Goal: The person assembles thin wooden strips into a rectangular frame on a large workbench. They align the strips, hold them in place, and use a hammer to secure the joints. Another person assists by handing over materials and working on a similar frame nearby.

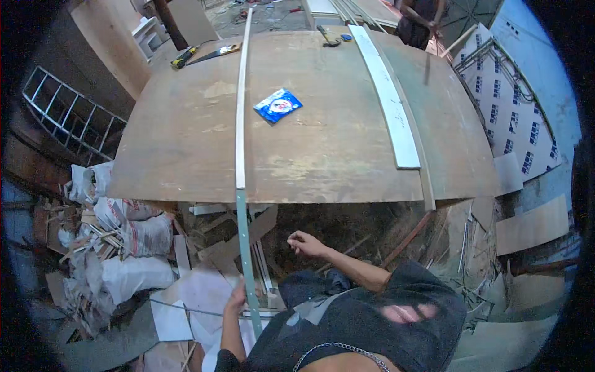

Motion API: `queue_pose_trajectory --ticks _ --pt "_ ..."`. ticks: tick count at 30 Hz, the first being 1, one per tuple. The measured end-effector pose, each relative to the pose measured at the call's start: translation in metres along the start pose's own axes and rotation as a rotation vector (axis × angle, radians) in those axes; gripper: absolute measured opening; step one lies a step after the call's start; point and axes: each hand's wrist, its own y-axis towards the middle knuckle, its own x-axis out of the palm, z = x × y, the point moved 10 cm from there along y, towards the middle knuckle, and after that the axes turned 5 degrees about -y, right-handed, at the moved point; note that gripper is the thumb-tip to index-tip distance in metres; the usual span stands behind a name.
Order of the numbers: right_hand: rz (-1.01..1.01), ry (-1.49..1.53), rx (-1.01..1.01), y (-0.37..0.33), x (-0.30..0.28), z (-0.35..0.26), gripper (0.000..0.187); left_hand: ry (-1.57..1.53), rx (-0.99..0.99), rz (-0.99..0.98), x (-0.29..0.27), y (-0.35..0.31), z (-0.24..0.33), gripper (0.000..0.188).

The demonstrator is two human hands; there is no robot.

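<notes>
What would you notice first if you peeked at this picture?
First, the big brown plywood table filling the middle, with a long thin strip running down it and past its near edge to the person's left hand. A bright blue packet lies near the table's middle, right of the strip, and a wide white board lies along the right side.

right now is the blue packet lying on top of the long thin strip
No, the blue packet lies flat on the plywood table, apart from the long thin strip, to its right.

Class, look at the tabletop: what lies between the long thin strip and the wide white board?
In the head view, a blue packet lies between the thin strip and the white board, on bare plywood.
</notes>
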Motion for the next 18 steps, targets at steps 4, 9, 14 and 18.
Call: queue_pose_trajectory --ticks 4,9,14,18 --pt "-0.083 -0.043 -0.024 -0.091 -0.023 0.031 0.040 -0.040 0.080 -0.025 0.038 0.021 -0.019 0.068" --pt "-0.239 -0.161 0.005 -0.171 -0.018 0.064 0.064 -0.163 0.018 -0.008 0.147 0.019 -0.021 0.067" --pt "-0.373 -0.136 -0.070 -0.232 -0.026 0.056 0.077 -0.259 0.117 -0.054 0.239 0.012 -0.013 0.064" --pt "-0.398 -0.162 -0.145 -0.256 -0.019 0.067 0.081 -0.291 0.130 -0.017 0.265 0.018 -0.014 0.054"
